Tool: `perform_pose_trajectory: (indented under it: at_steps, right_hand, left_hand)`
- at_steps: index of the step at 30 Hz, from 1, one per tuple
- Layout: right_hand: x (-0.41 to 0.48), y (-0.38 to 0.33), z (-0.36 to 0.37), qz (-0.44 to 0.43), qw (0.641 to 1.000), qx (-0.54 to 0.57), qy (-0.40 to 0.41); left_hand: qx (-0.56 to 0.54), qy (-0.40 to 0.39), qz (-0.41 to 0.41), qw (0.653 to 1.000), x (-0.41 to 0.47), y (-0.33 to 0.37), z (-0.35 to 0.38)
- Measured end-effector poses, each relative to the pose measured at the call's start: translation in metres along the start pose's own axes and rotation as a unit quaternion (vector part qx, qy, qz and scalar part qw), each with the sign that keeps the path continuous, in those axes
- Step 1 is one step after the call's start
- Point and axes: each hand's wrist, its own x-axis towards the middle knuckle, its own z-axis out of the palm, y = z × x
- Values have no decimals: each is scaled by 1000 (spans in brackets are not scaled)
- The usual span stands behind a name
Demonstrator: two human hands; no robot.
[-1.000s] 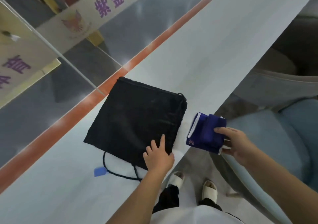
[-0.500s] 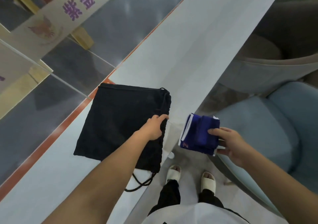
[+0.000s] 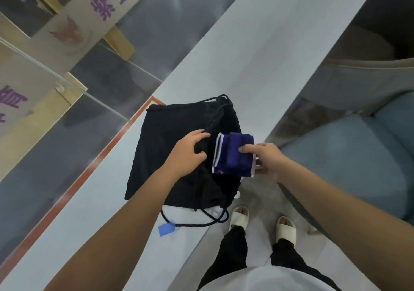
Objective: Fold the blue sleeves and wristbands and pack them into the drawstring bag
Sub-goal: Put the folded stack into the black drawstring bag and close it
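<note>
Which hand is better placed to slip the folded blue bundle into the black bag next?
Right. The right hand pinches the folded blue bundle over the drawstring bag, while the left hand grips the bag's fabric near its mouth, seemingly to open it.

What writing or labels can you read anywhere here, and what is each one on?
"紫金" in purple, then a cut-off character: beige signboard behind the glass.
Purple characters on the lower beige board: cropped, unreadable.
Blue tag on the cord of the black drawstring bag: no text legible.
Small mark on the folded blue fabric bundle: too small to read.
</note>
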Motion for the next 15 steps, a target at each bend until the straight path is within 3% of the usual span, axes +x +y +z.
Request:
perform_pose_trajectory:
  at_steps: [3,8,15]
  right_hand:
    - [16,3,7,21,998,-19,48]
    - [17,-1,12,21,995,-62,79]
    - [0,-25,39,-12,996,-82,17]
  left_hand:
    - [73,30,11,997,-9,-4,-4]
    - [70,74,-14,995,-17,-5,-21]
    - [39,26,4,999,-17,3,-29]
